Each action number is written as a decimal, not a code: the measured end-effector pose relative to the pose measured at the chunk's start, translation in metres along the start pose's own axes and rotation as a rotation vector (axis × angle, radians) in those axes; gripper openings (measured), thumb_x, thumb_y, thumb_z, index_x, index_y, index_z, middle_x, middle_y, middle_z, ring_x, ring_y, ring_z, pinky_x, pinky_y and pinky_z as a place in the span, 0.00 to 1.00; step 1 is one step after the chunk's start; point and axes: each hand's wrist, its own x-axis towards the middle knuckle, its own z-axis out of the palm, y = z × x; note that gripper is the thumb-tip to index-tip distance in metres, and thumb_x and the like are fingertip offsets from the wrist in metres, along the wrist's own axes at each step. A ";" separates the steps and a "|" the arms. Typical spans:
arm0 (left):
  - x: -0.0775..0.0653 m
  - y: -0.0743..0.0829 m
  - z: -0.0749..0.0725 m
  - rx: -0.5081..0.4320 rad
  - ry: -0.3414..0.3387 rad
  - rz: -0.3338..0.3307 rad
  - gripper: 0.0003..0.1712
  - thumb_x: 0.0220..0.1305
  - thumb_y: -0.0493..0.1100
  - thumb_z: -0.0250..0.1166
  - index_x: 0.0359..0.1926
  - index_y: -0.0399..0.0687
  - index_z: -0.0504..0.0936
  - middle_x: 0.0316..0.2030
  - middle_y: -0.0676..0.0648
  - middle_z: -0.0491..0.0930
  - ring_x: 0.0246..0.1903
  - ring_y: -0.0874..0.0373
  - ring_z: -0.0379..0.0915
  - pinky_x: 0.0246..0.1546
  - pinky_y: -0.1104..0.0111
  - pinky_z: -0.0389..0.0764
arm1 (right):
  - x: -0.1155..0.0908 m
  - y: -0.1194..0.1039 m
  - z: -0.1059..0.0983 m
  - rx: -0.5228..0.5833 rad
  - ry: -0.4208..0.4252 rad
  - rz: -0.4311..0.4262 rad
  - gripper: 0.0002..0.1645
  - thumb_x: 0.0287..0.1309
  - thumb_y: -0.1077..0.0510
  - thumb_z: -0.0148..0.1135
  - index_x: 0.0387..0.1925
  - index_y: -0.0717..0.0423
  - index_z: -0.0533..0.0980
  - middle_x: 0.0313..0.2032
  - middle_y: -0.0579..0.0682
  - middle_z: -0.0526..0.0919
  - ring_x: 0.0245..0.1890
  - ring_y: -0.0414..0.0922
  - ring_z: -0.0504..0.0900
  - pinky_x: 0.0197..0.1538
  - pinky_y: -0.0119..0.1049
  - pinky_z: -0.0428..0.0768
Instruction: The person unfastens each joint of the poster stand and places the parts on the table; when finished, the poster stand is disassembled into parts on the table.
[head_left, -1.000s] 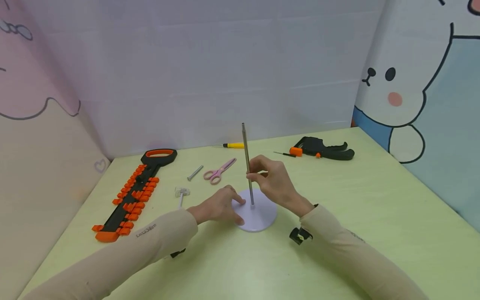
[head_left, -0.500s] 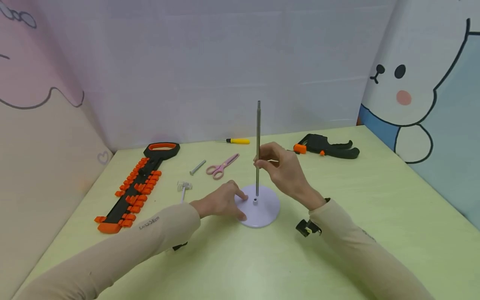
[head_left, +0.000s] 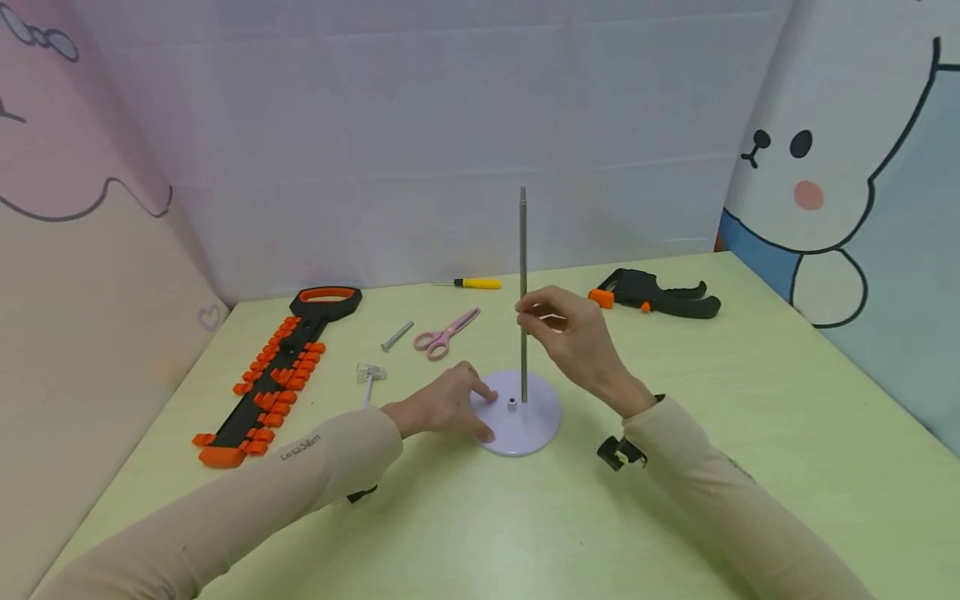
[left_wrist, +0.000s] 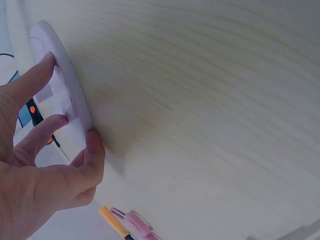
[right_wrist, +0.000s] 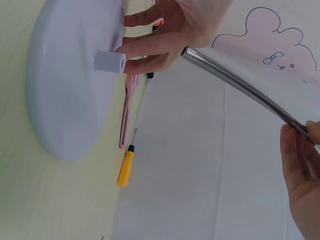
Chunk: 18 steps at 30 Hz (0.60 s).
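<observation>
While the right hand [head_left: 579, 337] pinches it narrowly between thumb and fingertips, a slim metal tube [head_left: 523, 250] stands upright over the right part of a round white base [head_left: 536, 429], whose short socket [head_left: 512, 404] shows just to the left of the tube's lower end. From the head that end seems almost down on the disc, but the right wrist view reveals it clear of the socket, with a dark opening in it that the head view does not resolve. Spread over the near-left rim, the left hand [head_left: 442, 404] holds the base; its own wrist view adds the disc's edge seen low, with bent fingers [left_wrist: 95, 150] against it. A second ago the tube leaned a little and its foot met the socket; now it is straight, raised, and shifted to the right, and the socket's top is exposed. Beyond the base lie pink scissors [head_left: 437, 340], a silver bolt [head_left: 397, 335] and, partly behind the left sleeve [head_left: 315, 471], a clear clip [head_left: 371, 373] on a white stem. Farther back on the bench [head_left: 480, 533] are a yellow-handled screwdriver [head_left: 480, 283], a black-and-orange trigger clamp [head_left: 660, 297] at right and a black rack [head_left: 262, 392] with orange clips at left.
</observation>
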 end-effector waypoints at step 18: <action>0.001 -0.002 0.003 -0.005 0.013 0.002 0.33 0.38 0.46 0.81 0.49 0.41 0.83 0.44 0.44 0.73 0.44 0.54 0.65 0.44 0.65 0.70 | -0.003 0.008 -0.016 0.103 -0.092 0.084 0.32 0.49 0.73 0.67 0.58 0.59 0.72 0.48 0.52 0.76 0.39 0.46 0.81 0.42 0.34 0.80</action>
